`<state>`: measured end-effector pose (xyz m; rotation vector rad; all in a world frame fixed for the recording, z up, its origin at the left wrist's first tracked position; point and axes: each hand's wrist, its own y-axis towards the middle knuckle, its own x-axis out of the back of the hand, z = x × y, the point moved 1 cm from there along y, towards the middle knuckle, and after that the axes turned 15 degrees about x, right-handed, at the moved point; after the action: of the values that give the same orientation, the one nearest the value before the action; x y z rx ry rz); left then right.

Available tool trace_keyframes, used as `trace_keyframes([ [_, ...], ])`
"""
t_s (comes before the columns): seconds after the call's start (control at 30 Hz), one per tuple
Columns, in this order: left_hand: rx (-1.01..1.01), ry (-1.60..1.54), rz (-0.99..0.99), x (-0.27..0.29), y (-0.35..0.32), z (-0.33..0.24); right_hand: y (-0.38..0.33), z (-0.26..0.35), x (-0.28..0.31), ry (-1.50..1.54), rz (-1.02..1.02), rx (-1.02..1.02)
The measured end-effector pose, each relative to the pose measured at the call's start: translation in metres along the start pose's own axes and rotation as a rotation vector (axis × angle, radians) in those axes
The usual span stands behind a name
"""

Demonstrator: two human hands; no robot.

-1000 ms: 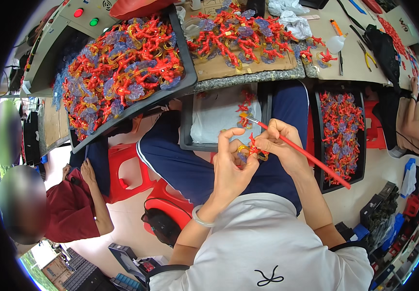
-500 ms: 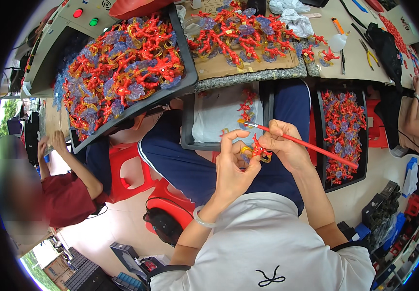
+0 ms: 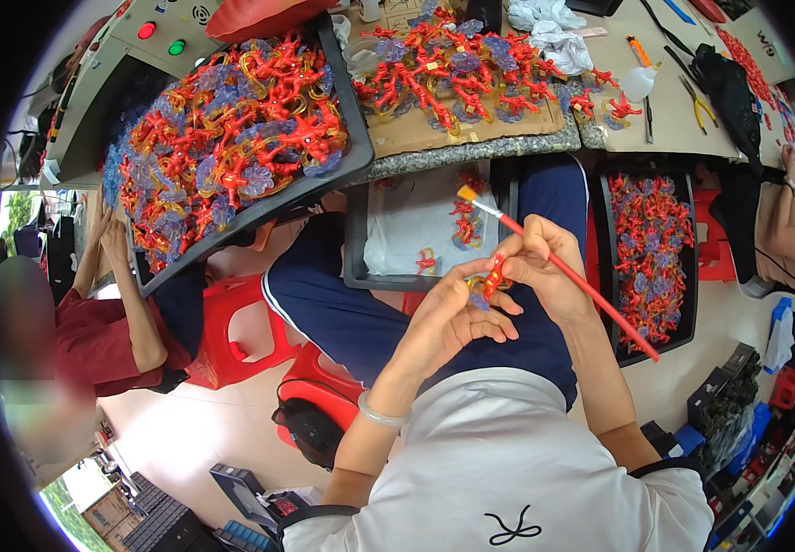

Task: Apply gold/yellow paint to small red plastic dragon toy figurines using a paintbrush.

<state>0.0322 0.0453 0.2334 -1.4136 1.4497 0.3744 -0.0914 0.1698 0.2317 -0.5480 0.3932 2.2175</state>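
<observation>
a small red figure (image 3: 493, 276) is pinched between the fingers of the left hand (image 3: 453, 317), which is closed around it just above the lap. a red-handled brush (image 3: 558, 269) is gripped in the right hand (image 3: 545, 267), closed on the handle like a pen; the bristle tip points up and to the left, away from the figure, while the handle end runs down to the right past the wrist. the two hands are touching, with the figure held between them.

just beyond the hands, a dark tray (image 3: 357, 267) lined with white cloth is resting on the knees, and a few red figures are lying in it. to the right of the right hand, a second black tray (image 3: 607, 276) filled with red and blue figures is seen. further ahead, a cardboard sheet (image 3: 416, 138) on the worktop (image 3: 508, 147) is covered with more figures. up and to the left of the left hand, a large tilted tray (image 3: 347, 166) is heaped with red, blue and yellow pieces. pliers (image 3: 699, 103) are lying far up to the right on the worktop. another person in a red shirt (image 3: 85, 331) is seated well to the left.
</observation>
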Motion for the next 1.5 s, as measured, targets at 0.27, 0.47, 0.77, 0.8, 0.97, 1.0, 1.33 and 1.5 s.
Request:
trace_keyframes([
  [0.27,-0.117,0.174,-0.136,0.004,0.002,-0.002,0.002,-0.001,0.003,-0.083,0.024,0.077],
  [0.47,-0.333,0.467,-0.401,-0.003,0.005,0.006,-0.005,0.002,-0.013,-0.155,-0.060,-0.052],
  [0.77,-0.309,0.449,-0.337,-0.002,0.004,0.013,-0.003,-0.005,-0.001,-0.129,-0.161,-0.172],
  [0.8,-0.299,0.451,-0.339,-0.002,0.003,0.013,-0.003,-0.006,-0.001,-0.117,-0.161,-0.169],
  [0.97,-0.283,0.441,-0.337,-0.002,0.001,0.015,-0.005,-0.005,-0.002,-0.096,-0.167,-0.189],
  [1.0,-0.284,0.440,-0.338,-0.002,0.000,0.015,-0.006,-0.005,-0.001,-0.094,-0.165,-0.184],
  [1.33,-0.225,0.275,-0.257,-0.001,0.006,0.010,-0.002,-0.001,-0.004,-0.172,-0.158,-0.165],
  [1.5,-0.196,0.143,-0.174,0.006,0.006,0.004,0.006,0.003,-0.008,-0.225,-0.214,-0.074],
])
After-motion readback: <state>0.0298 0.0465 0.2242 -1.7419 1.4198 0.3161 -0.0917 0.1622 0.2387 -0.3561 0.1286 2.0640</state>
